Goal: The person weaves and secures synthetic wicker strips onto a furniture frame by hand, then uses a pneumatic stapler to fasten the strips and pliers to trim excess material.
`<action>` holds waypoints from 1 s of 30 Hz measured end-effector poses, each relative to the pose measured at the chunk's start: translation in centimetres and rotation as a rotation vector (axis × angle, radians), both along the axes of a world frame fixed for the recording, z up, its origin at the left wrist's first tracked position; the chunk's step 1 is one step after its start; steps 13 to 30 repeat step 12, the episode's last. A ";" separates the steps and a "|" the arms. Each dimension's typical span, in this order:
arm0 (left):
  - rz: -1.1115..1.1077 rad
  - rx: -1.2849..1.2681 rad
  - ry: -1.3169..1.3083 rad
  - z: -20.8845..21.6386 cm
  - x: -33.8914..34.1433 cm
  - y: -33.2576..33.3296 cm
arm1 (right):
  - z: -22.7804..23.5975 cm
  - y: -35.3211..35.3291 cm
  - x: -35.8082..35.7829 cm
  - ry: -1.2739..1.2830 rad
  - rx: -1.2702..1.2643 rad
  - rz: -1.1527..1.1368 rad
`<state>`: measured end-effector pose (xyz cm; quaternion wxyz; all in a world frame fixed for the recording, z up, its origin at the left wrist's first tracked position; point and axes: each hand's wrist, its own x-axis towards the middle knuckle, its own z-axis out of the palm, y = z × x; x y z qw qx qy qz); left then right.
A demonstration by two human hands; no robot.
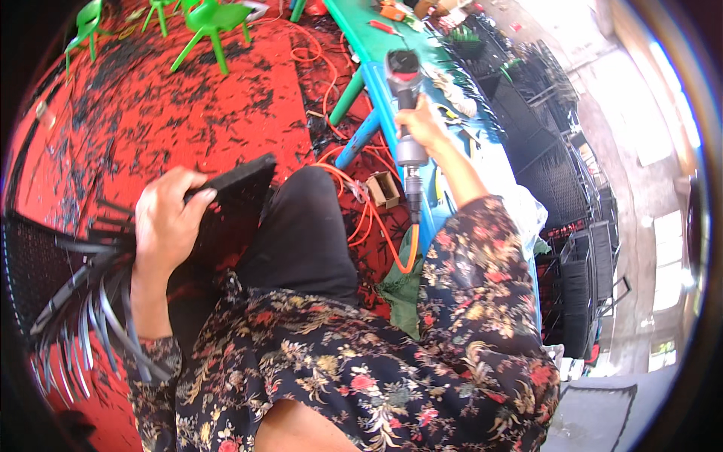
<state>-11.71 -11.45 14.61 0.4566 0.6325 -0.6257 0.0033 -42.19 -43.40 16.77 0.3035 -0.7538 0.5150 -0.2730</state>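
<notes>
My left hand [167,218] is closed around the edge of a dark woven panel [241,181], its thumb on the upper edge. Loose black and grey flat strips [105,301] fan out to the left of that hand and hang over the red floor. In my right hand [423,124] is a grey and black hand-held power tool [410,151], held upright over the blue table edge. From its lower end an orange hose [410,260] curves down toward the floor. My fingers wrap its grip; the exact kind of tool cannot be made out.
A green and blue table [354,34] stands ahead to the right, with a red-handled tool [384,27] on it. Green stools [215,22] are at the far left. Black scraps litter the red floor [248,105]. A small cardboard box [384,190] sits among orange hoses. Black woven pieces [546,181] are stacked right.
</notes>
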 end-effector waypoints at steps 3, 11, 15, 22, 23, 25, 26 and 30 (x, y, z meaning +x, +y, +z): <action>0.057 0.127 0.028 1.2 0.3 0.9 | -0.1 -1.3 0.2 0.482 -0.027 -0.208; 0.038 0.231 0.424 0.9 2.1 4.9 | -3.5 -6.6 -1.7 0.569 0.000 -0.278; 0.031 0.218 0.468 0.6 2.5 5.6 | -3.8 -7.4 -2.0 0.589 -0.022 -0.180; 0.031 0.218 0.468 0.6 2.5 5.6 | -3.8 -7.4 -2.0 0.589 -0.022 -0.180; 0.031 0.218 0.468 0.6 2.5 5.6 | -3.8 -7.4 -2.0 0.589 -0.022 -0.180; 0.031 0.218 0.468 0.6 2.5 5.6 | -3.8 -7.4 -2.0 0.589 -0.022 -0.180; 0.031 0.218 0.468 0.6 2.5 5.6 | -3.8 -7.4 -2.0 0.589 -0.022 -0.180; 0.031 0.218 0.468 0.6 2.5 5.6 | -3.8 -7.4 -2.0 0.589 -0.022 -0.180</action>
